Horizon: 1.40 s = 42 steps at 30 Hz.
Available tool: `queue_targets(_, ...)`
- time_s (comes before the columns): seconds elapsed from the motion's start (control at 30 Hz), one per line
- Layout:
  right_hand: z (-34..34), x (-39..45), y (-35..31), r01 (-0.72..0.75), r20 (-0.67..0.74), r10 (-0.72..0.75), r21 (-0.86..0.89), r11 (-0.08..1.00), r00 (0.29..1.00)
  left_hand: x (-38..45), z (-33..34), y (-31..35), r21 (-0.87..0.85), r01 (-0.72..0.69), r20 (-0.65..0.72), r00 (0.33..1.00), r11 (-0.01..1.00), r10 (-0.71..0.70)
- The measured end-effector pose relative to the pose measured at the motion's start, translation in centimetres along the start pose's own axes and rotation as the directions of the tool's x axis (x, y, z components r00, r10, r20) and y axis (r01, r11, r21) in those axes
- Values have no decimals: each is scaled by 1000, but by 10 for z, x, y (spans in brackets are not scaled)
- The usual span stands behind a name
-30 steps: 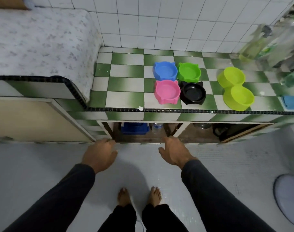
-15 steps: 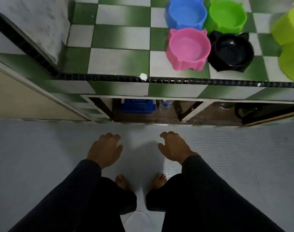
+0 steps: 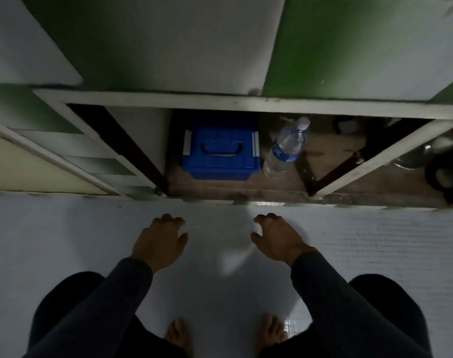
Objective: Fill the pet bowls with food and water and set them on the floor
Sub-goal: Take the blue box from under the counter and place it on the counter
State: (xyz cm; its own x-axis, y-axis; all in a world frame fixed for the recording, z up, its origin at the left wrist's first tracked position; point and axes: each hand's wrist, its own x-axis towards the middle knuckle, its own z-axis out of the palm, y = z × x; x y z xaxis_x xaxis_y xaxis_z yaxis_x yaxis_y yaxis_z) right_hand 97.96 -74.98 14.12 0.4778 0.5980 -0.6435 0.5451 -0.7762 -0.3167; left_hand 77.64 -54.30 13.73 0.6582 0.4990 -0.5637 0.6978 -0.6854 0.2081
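Note:
Under the counter, an open cupboard holds a blue lidded box [image 3: 219, 153] with a dark handle on top. Right beside it stands a clear water bottle [image 3: 286, 148] with a blue label and a white cap. My left hand [image 3: 160, 242] hovers above the white floor, just in front of the cupboard's edge, fingers curled and apart, holding nothing. My right hand [image 3: 277, 239] is level with it, also empty with fingers spread. The pet bowls are out of view.
The green-and-white tiled counter front [image 3: 349, 47] fills the top of the view. A white frame post [image 3: 370, 161] divides the cupboard; dark metal pots [image 3: 424, 156] sit in the right section. A cream door [image 3: 26, 171] is at left. My bare feet [image 3: 176, 337] are below.
I have crouched lower and closer to the cupboard. The counter top and the bowls have left the view. Both hands stay empty and have moved towards the cupboard opening.

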Motion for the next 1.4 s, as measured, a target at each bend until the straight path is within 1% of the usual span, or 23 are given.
queue_targets(0.13,20,49,11,19,-65,-17,32,999,998,46,27,-19,-82,-15,-55,998,997,11)
queue_targets(0.23,22,78,12,53,-142,-44,67,996,989,75,34,-29,-118,-68,-128,990,991,53)
queue_targets(0.3,18,96,13,75,-208,-54,93,993,977,92,33,-33,-145,-131,-198,975,981,101)
queue_targets(0.37,12,111,15,86,-261,-55,110,990,964,107,29,-34,-186,-173,-268,956,967,120)
queue_targets(0.47,2,131,16,126,-335,-81,115,985,939,127,21,-33,-221,-257,-343,924,941,172)
queue_targets(0.53,-6,144,16,127,-358,-87,89,988,930,141,15,-32,-209,-306,-383,900,929,210)
queue_targets(0.57,-10,151,16,112,-358,-84,58,992,930,148,13,-32,-218,-312,-398,893,925,208)
queue_targets(0.67,-20,168,17,66,-364,-56,14,998,930,174,5,-32,-267,-299,-415,894,916,171)
queue_targets(0.77,-28,182,15,106,-379,-69,78,991,923,196,-2,-32,-306,-270,-404,905,913,133)
queue_targets(0.87,-31,199,11,132,-401,-67,138,982,914,216,-5,-31,-307,-268,-397,908,913,132)
queue_targets(1.03,-34,228,9,129,-446,-39,172,977,894,241,-4,-28,-342,-278,-430,896,897,114)
queue_targets(1.1,-37,238,9,117,-449,-21,187,975,893,250,-3,-26,-371,-282,-453,887,885,93)
queue_targets(1.2,-40,249,8,116,-454,6,241,964,891,262,-4,-22,-433,-287,-447,892,855,72)
queue_targets(1.27,-41,256,7,104,-467,20,239,965,884,269,-4,-19,-469,-296,-446,893,832,66)
queue_targets(1.4,-41,267,9,87,-475,32,228,970,879,282,-4,-17,-474,-281,-450,892,835,44)
